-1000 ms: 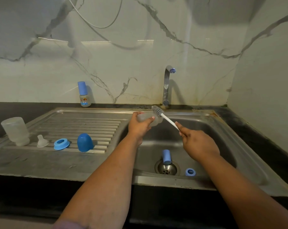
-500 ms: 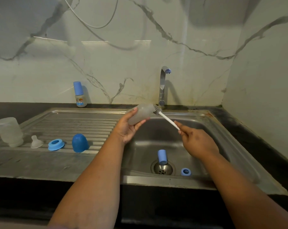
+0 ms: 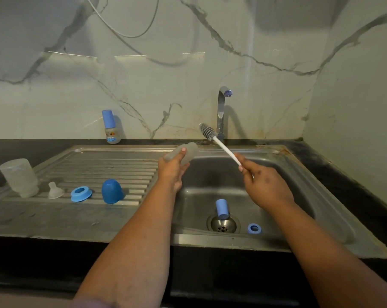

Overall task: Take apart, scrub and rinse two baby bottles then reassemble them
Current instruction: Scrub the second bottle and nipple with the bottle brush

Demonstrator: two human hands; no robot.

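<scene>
The small clear bottle (image 3: 184, 154) is held tilted above the back left edge of the sink basin (image 3: 299, 196), the left hand (image 3: 173, 172) wrapped around it. The right hand (image 3: 264, 185) pinches the white handle of the bottle brush (image 3: 219, 143), its bristle head raised clear of the bottle, near the tap (image 3: 221, 112). In the basin, a blue cap (image 3: 222, 208) stands at the drain beside a blue ring (image 3: 254, 228). Left of the basin, the draining board carries a larger bottle (image 3: 19, 177), a teat (image 3: 54, 191), a collar (image 3: 81, 193) and a dome cap (image 3: 111, 191).

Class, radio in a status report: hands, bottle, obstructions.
Left hand grips small bottle. Right hand holds brush, bristles outside bottle. Blue cap sits on the drain.
</scene>
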